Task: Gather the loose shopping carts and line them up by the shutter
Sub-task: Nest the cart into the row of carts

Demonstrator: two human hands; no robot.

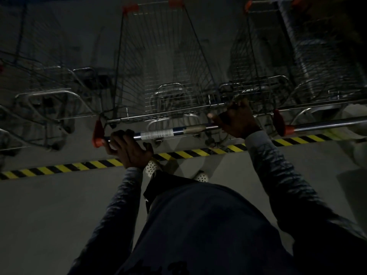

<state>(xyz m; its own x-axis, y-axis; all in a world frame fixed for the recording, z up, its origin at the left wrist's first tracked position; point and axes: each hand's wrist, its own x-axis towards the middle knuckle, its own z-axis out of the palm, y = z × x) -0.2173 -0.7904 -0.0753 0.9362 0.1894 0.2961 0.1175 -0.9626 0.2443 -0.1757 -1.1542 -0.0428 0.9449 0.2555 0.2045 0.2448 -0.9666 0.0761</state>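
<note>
A wire shopping cart [162,62] with orange corner caps stands straight ahead of me in dim light. My left hand [127,147] grips its metal handle bar [172,132] near the orange left end. My right hand [236,120] grips the same bar at its right end, thumb pointing left. A second cart [264,62] stands close on the right, its handle [325,124] reaching toward the frame edge. Another cart [45,84] stands to the left, set a little apart.
A yellow-and-black hazard stripe [63,168] runs across the grey floor just under the handle. My feet in white perforated shoes [152,167] stand on that line. More nested cart frames [321,56] fill the far right. Bare floor lies behind me.
</note>
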